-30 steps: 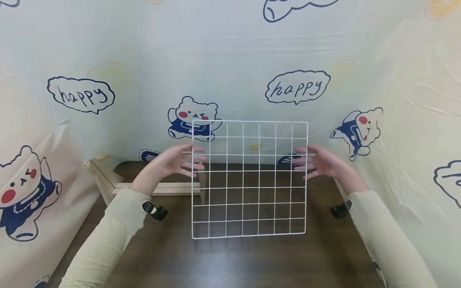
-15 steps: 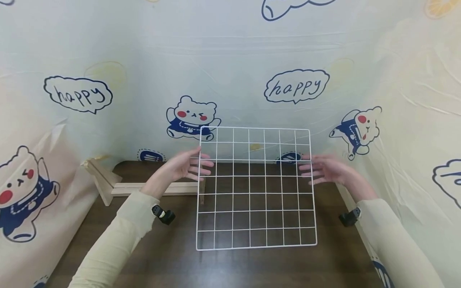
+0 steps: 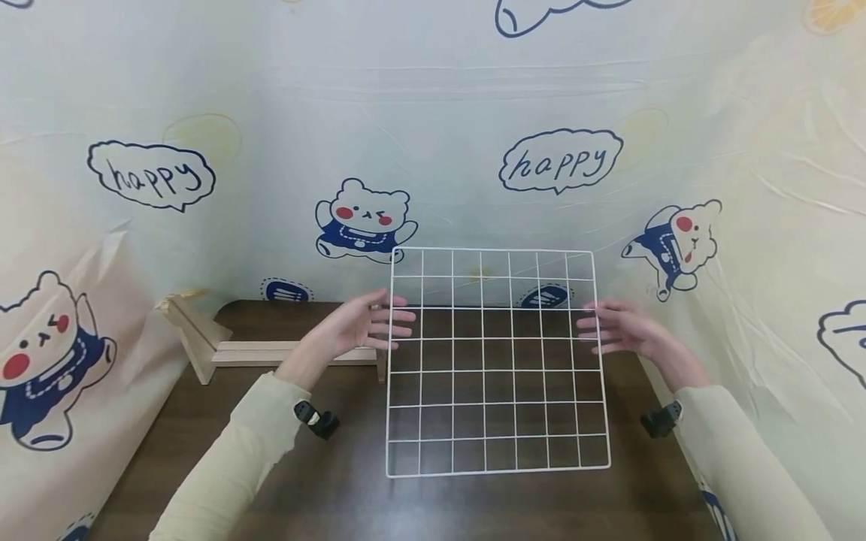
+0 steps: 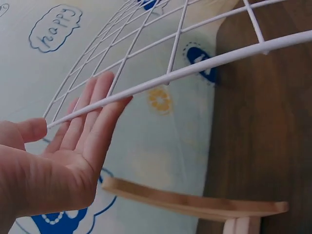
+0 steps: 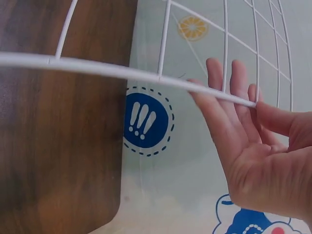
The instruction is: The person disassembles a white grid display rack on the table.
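A white wire grid panel (image 3: pixel 483 338) stands raised in front of me in the head view, its top leaning toward the back. At its left edge is my left hand (image 3: pixel 345 328), thumb at the near side of the rim and fingers spread behind the wires. My right hand (image 3: pixel 632 330) holds the opposite edge likewise. The left wrist view shows the left thumb (image 4: pixel 34 129) against the rim, with the long fingers nearly straight behind it. In the right wrist view, the right thumb (image 5: pixel 275 118) meets the edge wire (image 5: pixel 117 71) and the fingers extend past it.
A pale wooden stand (image 3: pixel 250 354) with slanted end pieces lies at the back left of the dark brown table (image 3: pixel 325 488), partly behind my left forearm. Printed cloth (image 3: pixel 446 113) hangs close behind the table and along both sides.
Both hands have carried the grid panel a little to the right and lower in the head view, tipping its top slightly further back. The wooden stand has stayed in place.
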`<state>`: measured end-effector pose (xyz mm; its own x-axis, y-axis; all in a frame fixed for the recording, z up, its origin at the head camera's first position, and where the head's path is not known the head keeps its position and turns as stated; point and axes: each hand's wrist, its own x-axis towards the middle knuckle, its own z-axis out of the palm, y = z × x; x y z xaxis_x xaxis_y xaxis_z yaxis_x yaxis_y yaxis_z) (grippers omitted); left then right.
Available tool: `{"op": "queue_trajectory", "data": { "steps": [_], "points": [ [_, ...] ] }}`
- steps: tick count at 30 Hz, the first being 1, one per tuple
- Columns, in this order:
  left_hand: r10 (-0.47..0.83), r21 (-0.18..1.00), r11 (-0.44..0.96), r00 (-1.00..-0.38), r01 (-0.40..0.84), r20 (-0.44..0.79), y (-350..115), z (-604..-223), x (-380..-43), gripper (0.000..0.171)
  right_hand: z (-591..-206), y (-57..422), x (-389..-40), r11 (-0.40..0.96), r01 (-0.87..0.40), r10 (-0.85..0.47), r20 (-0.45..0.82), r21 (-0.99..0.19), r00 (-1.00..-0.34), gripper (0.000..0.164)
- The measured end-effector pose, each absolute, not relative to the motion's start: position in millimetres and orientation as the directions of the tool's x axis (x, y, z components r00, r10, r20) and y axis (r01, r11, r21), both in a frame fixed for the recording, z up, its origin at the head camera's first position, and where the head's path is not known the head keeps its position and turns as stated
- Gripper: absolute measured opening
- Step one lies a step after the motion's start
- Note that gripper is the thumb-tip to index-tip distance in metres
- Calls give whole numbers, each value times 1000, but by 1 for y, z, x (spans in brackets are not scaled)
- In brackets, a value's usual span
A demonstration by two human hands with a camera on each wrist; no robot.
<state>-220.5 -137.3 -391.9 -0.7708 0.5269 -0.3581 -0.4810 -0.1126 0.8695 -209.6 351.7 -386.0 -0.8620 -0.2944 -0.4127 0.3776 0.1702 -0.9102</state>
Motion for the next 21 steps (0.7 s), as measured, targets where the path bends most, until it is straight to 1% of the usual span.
{"op": "queue_trajectory", "data": {
  "steps": [6,9,11,13,16,18,21],
  "points": [
    [541,891,-75,-769,-447,-340,-123,-401,-207,53,-393,360,-206,164,376,-252,-407,-912,-878,31],
    [520,893,-71,-781,-444,-347,-118,-403,-203,53,-396,363,-205,145,388,-240,-413,-910,-878,30],
    [501,898,-75,-795,-434,-343,-117,-405,-202,52,-397,365,-204,124,394,-245,-413,-911,-877,27],
    [471,895,-74,-806,-440,-357,-116,-407,-202,49,-398,366,-203,74,405,-248,-411,-911,-877,23],
    [443,886,-55,-806,-461,-392,-113,-412,-202,46,-400,368,-202,29,415,-227,-410,-909,-883,17],
    [434,878,-40,-800,-476,-414,-111,-417,-202,45,-400,370,-201,37,417,-219,-415,-908,-883,17],
    [428,872,-40,-797,-488,-427,-107,-422,-202,45,-402,371,-199,94,419,-229,-429,-903,-874,23]
  ]
}}
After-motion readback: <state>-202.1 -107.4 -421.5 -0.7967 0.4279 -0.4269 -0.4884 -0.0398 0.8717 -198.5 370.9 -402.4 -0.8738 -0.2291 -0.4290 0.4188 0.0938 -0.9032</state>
